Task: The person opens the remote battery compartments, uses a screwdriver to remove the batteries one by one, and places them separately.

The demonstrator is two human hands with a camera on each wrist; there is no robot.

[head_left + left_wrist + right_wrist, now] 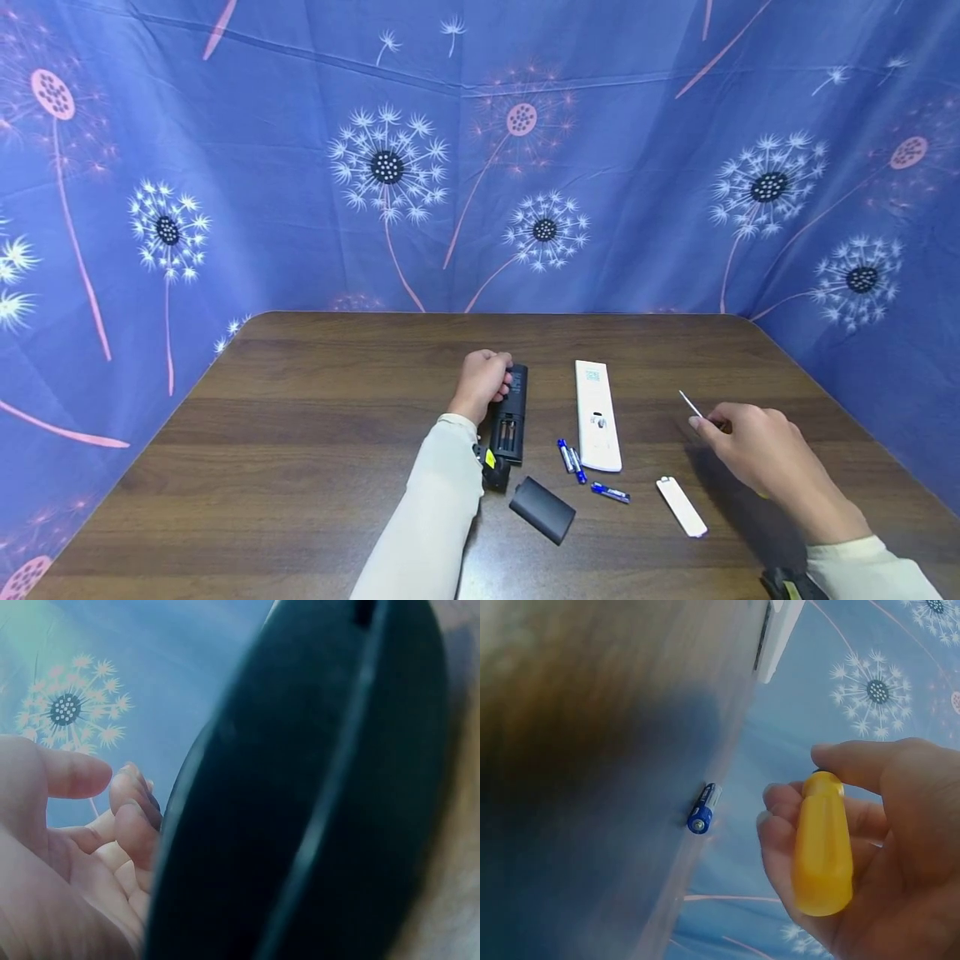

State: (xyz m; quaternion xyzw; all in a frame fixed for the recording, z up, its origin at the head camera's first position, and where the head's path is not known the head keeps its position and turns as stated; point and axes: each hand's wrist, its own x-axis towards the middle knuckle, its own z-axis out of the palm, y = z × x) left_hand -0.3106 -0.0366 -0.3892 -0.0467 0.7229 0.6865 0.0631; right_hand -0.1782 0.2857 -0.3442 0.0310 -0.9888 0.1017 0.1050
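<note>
My left hand (483, 385) grips the far end of a black remote control (518, 385), its fingers curled at the left edge. The remote lies back side up, its battery compartment uncovered, and copper-coloured batteries (507, 433) show inside. A dark shape close to the camera fills much of the left wrist view. Over the table's right side, my right hand (772, 450) holds a screwdriver (823, 855) by its yellow handle between thumb and fingers. Its thin shaft (690, 403) points forward and left, above the tabletop.
A white remote control (598, 433) lies right of the black one. Blue-and-silver batteries (611, 492) lie near it, two of them side by side. A black battery cover (542, 510) and a white battery cover (682, 507) rest nearer. Patterned blue cloth (480, 167) hangs behind the wooden table (300, 450).
</note>
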